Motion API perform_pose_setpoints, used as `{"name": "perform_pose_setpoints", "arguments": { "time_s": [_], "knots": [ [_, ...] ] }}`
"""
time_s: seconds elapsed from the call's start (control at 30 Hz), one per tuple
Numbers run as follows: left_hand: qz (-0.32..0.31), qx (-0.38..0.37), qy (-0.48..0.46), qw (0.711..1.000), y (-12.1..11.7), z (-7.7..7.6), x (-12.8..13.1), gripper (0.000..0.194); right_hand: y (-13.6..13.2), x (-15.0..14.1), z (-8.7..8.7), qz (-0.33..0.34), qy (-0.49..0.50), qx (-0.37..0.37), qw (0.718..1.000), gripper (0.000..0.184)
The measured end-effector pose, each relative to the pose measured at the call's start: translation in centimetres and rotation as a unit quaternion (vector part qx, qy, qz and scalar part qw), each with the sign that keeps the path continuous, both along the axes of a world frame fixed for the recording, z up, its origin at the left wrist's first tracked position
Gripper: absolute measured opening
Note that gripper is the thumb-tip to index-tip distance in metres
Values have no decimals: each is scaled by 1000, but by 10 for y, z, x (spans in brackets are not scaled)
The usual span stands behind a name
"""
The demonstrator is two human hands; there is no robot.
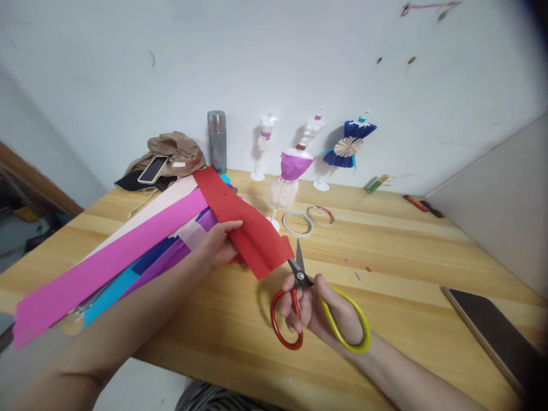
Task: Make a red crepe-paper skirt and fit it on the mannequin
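My left hand (222,242) grips a long strip of red crepe paper (248,222), thumb on top, and its far end trails back over the paper pile. In my right hand (317,308) is a pair of scissors (301,276) with one red and one yellow handle loop. The scissor blades are spread, pointing away from me, right at the strip's near right end. Under and beside my left forearm lie a magenta paper strip (115,248), a pale pink strip (149,214) and blue and purple strips.
Small white dress forms stand along the wall, one in a magenta and pale pink dress (295,165), another in a navy dress (349,145). Two tape rolls (298,224) lie before them. A thermos (217,142) and brown cloth (177,151) are back left; a large phone-like device (488,325) lies right.
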State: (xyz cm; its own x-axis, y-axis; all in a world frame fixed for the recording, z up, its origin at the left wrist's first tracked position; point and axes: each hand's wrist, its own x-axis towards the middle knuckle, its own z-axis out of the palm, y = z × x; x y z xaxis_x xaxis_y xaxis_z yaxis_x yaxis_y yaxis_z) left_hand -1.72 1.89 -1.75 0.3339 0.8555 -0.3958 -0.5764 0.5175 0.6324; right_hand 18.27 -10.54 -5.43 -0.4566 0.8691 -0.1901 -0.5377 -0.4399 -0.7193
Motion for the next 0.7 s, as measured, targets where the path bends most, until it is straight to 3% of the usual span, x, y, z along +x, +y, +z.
{"name": "perform_pose_setpoints", "arguments": {
  "time_s": [0.27, 0.6, 0.7],
  "knots": [
    [-100, 31, -43, 994, 0, -18, -16, 27, 3, -1, 3, 40, 18, 33, 998, 50],
    [-110, 24, -41, 993, 2, -23, -24, 28, 2, 0, 0, 48, 9, -12, 999, 52],
    [-119, 27, -38, 992, 0, -22, -25, 27, 2, 1, -3, 49, 19, 17, 998, 51]
  ]
}}
